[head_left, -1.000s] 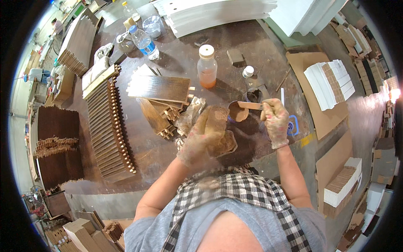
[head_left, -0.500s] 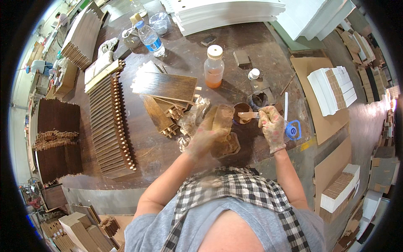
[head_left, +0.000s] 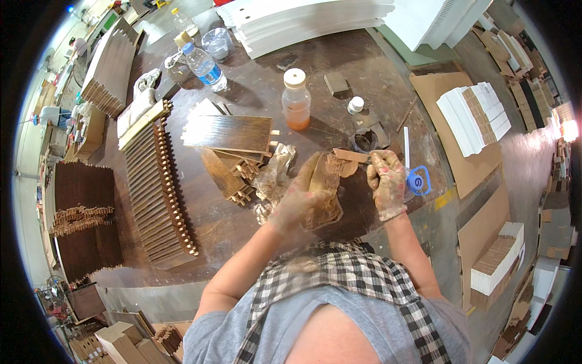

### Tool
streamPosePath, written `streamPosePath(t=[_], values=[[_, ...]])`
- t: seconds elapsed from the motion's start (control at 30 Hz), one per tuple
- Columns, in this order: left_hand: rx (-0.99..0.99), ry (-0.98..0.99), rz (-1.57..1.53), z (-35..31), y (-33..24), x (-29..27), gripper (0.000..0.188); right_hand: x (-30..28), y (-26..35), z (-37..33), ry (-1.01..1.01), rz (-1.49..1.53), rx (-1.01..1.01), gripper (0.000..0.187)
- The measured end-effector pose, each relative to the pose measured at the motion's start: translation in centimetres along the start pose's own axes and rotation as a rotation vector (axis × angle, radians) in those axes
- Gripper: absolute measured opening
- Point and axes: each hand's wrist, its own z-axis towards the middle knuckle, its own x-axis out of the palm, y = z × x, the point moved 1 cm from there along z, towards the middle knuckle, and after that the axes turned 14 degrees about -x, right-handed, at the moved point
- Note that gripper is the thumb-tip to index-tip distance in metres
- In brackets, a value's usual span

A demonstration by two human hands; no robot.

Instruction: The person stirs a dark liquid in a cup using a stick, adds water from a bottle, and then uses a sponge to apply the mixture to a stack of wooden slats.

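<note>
My gloved left hand (head_left: 301, 197) is closed on a flat tan-brown piece (head_left: 327, 173), smeared with brown paste, that tilts up over the table. In my gloved right hand (head_left: 386, 180) is a putty knife (head_left: 351, 156), its brown-coated blade pointing left against the upper edge of that piece. A lump of brown paste (head_left: 348, 168) shows just under the blade. The paste pot seen earlier is mostly hidden behind these. Beneath my left hand lies a paste-stained tray or lid (head_left: 330, 212), partly covered. Crumpled cloth or paper (head_left: 276, 170) lies left of the hand.
Dark wooden boards (head_left: 227, 133) are stacked at left of centre, beside a long row of slats (head_left: 157, 194). A bottle of orange liquid (head_left: 296, 103), a water bottle (head_left: 205, 68), a small white-capped jar (head_left: 356, 105) and a blue-handled container (head_left: 418, 181) stand around.
My right hand has brought the putty knife from the paste pot leftward to the piece in my left hand. The whole view has shifted slightly.
</note>
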Motion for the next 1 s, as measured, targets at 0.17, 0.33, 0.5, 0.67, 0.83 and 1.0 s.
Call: streamPosePath(t=[0.17,0.33,0.5,0.67,0.83,1.0], values=[[0.110,-0.004,0.071,0.5,1.3,-0.6,0.093,2.2,1.1,-1.1,0.032,0.025,0.021,0.007],[0.125,-0.017,0.104,0.6,2.0,-1.2,0.093,0.0,0.9,-2.7,0.156,-0.001,0.098,0.011],[0.065,0.007,-0.019,-0.6,-0.1,0.4,0.091,1.0,1.4,-2.0,0.162,0.086,0.122,0.010],[0.097,-0.101,-0.027,0.0,1.0,-0.6,0.085,-1.5,0.9,-2.1,0.097,0.002,0.021,0.009],[-0.064,-0.017,-0.266,-0.9,-0.1,0.1,0.068,0.7,3.1,-2.3,0.338,-0.395,-0.639,0.008],[-0.025,0.065,-0.485,-1.0,-0.5,0.3,0.061,-0.3,3.2,-4.5,0.564,-0.770,-1.032,0.015]])
